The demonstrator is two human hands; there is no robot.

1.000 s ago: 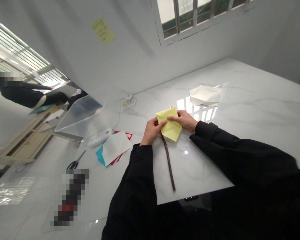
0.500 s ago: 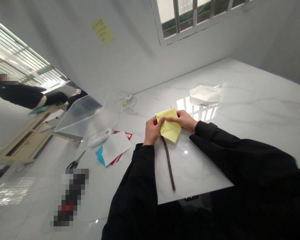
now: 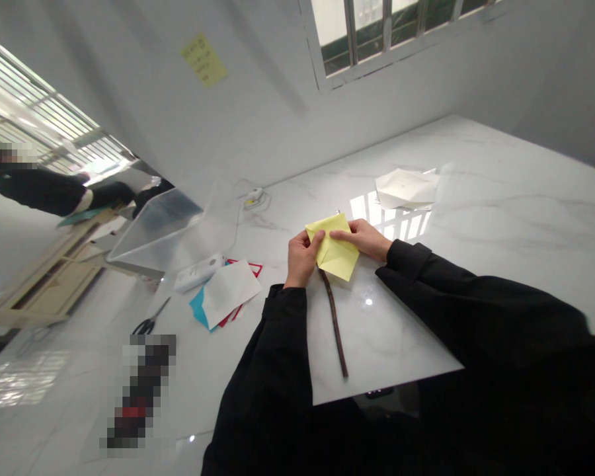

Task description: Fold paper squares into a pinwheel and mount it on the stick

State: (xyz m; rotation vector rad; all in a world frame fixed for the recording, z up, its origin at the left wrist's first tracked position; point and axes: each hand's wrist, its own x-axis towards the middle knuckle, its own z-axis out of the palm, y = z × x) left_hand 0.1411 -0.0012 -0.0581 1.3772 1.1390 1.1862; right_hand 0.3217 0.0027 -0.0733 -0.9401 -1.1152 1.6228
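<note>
A creased, folded sheet of yellow paper (image 3: pixel 341 256) is held up between both hands over the table. My left hand (image 3: pixel 302 256) pinches its left side, thumb on the near face. On the right side, my right hand (image 3: pixel 368 238) grips it the same way, with the thumb lying across the face. The fingers behind the paper are hidden. Below the paper a thin brown stick (image 3: pixel 335 324) lies on the white marbled table (image 3: pixel 396 337), its upper end hidden by the paper and my left hand.
To the left lie white, blue and red papers (image 3: pixel 232 294), a white box-like device (image 3: pixel 199 273), scissors (image 3: pixel 149 320) and a blurred-out dark item (image 3: pixel 141 390). A clear plastic bin (image 3: pixel 151 231) stands beyond. White papers (image 3: pixel 405 188) lie behind my right hand. A person (image 3: pixel 34 188) is at far left.
My left thumb has slid slightly left, away from my right thumb, so the gap between them is wider. The paper has shifted a little to the left.
</note>
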